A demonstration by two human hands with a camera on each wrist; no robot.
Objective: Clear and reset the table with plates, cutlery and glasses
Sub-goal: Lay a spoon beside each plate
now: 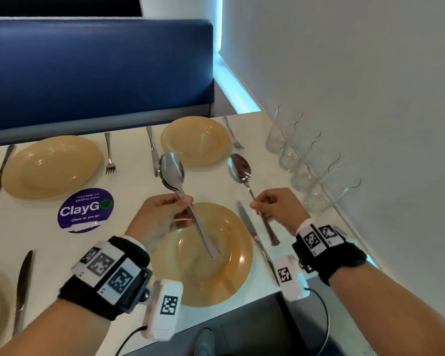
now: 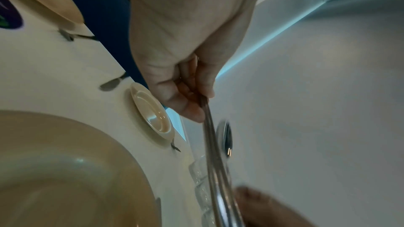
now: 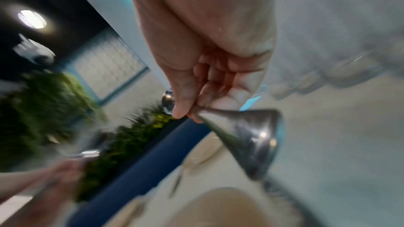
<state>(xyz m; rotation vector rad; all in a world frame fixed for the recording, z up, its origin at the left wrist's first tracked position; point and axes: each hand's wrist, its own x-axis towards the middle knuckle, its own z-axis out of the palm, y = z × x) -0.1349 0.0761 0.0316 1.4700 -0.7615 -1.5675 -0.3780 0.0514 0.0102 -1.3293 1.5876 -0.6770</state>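
My left hand (image 1: 165, 214) grips a stack of spoons (image 1: 172, 170) by the handles above the near tan plate (image 1: 229, 268); the handles (image 2: 215, 161) run down past the fingers in the left wrist view. To the right, my right hand (image 1: 275, 206) pinches a single spoon (image 1: 239, 168) by its handle, bowl pointing away, above the knife (image 1: 249, 224) that lies right of the plate. The right wrist view shows that handle end (image 3: 251, 141) close up and blurred.
Two more tan plates (image 1: 52, 165) (image 1: 195, 140) sit further back with forks (image 1: 110, 155) and knives (image 1: 153, 150) beside them. A row of several clear glasses (image 1: 301, 163) stands along the right wall. A purple ClayGo sticker (image 1: 86, 209) is on the white table. A blue bench (image 1: 98, 68) lies beyond.
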